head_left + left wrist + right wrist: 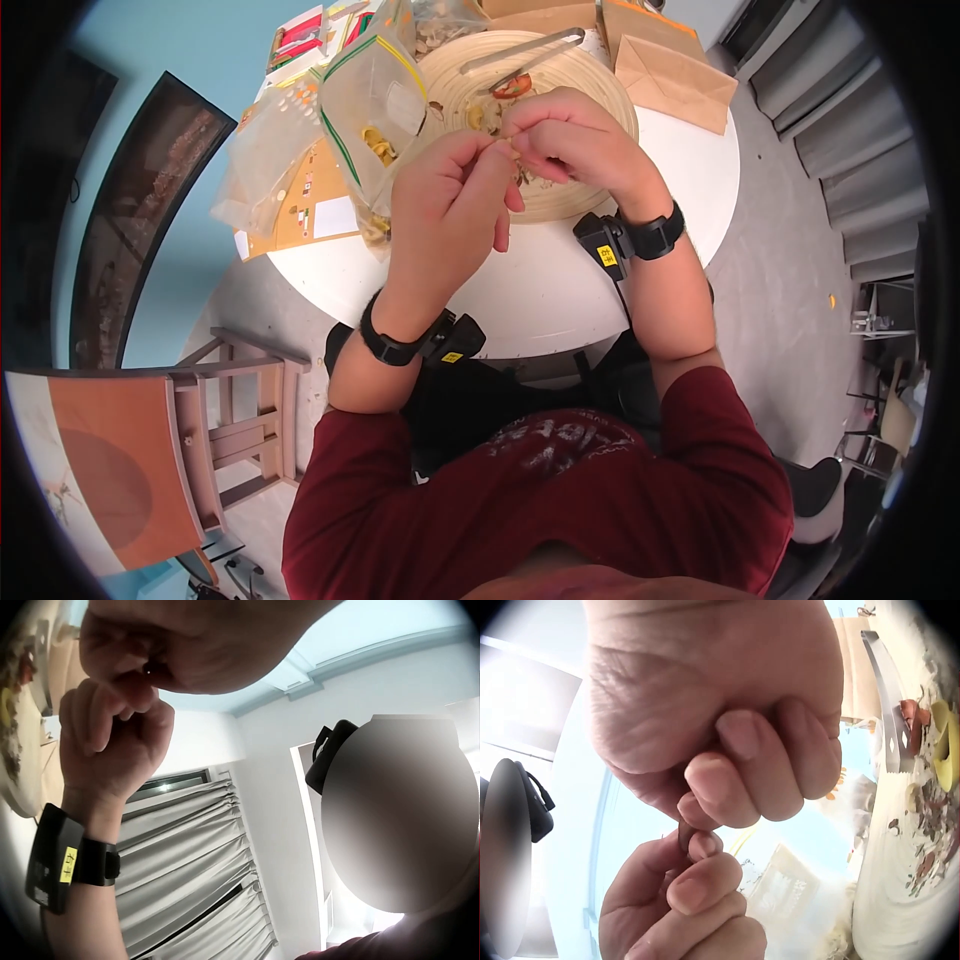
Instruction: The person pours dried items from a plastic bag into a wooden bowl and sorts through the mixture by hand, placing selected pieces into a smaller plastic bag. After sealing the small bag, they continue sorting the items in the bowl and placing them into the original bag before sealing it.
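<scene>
Above the near part of a round woven tray (606, 95), my two hands meet at the fingertips. A small brown piece (684, 835) is pinched between them in the right wrist view. My left hand (440, 205) holds its lower end with thumb and forefinger, the other fingers curled. My right hand (590, 145) pinches the upper end, its fingers bent inward. On the tray lie metal tongs (520, 52), a red slice (513, 86) and dried bits (930, 862). What the piece is, I cannot tell.
Left of the tray stands an open zip bag (365, 85) with yellow pieces inside; another clear bag (262, 150) is beside it. Brown paper bags (672, 82) stand at the back right. A wooden chair (245, 430) is left of the white table (520, 315).
</scene>
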The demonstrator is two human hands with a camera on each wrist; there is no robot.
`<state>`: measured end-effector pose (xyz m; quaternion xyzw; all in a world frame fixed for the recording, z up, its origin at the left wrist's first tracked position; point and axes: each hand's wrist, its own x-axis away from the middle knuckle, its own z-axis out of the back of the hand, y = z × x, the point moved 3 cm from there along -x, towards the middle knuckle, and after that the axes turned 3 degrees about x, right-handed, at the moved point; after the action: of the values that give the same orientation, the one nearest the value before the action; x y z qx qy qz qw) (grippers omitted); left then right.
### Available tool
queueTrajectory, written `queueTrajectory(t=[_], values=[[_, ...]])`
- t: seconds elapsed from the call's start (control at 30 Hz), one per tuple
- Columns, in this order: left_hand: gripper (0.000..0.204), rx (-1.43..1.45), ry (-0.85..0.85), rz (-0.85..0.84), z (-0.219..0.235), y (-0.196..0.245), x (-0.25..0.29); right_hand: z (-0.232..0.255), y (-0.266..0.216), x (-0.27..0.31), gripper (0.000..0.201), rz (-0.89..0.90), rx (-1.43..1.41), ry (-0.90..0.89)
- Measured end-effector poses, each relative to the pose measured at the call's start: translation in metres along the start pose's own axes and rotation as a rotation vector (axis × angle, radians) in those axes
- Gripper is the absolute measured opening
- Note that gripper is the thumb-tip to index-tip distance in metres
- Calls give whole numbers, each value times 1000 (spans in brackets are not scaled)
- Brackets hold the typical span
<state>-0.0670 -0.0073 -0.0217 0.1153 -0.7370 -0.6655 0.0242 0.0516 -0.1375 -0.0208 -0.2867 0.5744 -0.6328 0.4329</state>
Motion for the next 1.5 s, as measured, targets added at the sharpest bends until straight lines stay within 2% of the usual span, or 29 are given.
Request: queueTrajectory(t=[0.23,0.5,0.7,0.8,1.03,1.2,1.27,1.3,1.4,1.5], values=[[20,68,71,-36,-2,3,2,-8,9,-5,20,79,-73,123],[22,8,36,-72,1,2,0,-12,-1,-3,19,165,61,199],[23,202,-28,30,1,2,-2,-10,-2,0,19,169,-22,192],[22,179,-48,-29,1,1,-3,-7,-1,0,21,168,-72,174],[15,-153,-35,-236,-1,6,1,-4,-3,1,24,131,-128,97],[11,-336,22,-412,-2,2,0,-2,4,1,15,132,-161,121],[10,-347,32,-418,-2,1,0,-2,4,1,12,135,-149,136],[10,-353,38,-418,-2,1,0,-1,4,1,11,135,-135,136],[19,-241,-22,-214,-3,1,1,-1,6,1,11,136,-117,180],[24,-2,-98,-19,-3,0,-2,1,11,0,12,130,-88,183]])
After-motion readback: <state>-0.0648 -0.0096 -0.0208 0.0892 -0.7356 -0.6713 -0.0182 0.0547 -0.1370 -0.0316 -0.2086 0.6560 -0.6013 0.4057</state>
